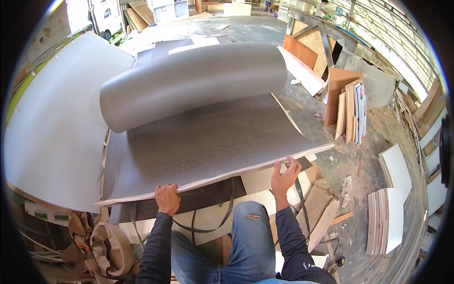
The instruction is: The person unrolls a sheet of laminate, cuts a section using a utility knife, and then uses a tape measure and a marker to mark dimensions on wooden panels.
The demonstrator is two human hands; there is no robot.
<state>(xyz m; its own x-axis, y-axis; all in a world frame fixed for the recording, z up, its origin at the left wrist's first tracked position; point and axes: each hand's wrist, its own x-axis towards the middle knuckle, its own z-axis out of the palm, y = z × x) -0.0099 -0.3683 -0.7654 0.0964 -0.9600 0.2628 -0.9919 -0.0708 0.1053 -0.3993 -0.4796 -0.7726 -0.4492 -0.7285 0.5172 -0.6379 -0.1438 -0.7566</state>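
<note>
A large grey flexible sheet (208, 137) lies before me, its far part curled back into a wide roll (194, 85). A pale, uneven border (227, 180) runs along its near edge. At the left part of that edge my left hand (167, 199) is closed round the border, fingers curled over the top. Farther right, my right hand (285, 177) grips the same edge between thumb and fingers, the fingertips on the upper face. Below the edge, dark straps (231, 201) hang in loops over dark and pale boards.
A big white panel (61, 118) leans along the left. Crumpled brown paper (106, 248) lies at lower left. On the right stand upright boards (347, 109) and stacked white-faced panels (388, 220). Cardboard pieces (319, 203) lie beside my right forearm. A distant person (321, 8) is at far right.
</note>
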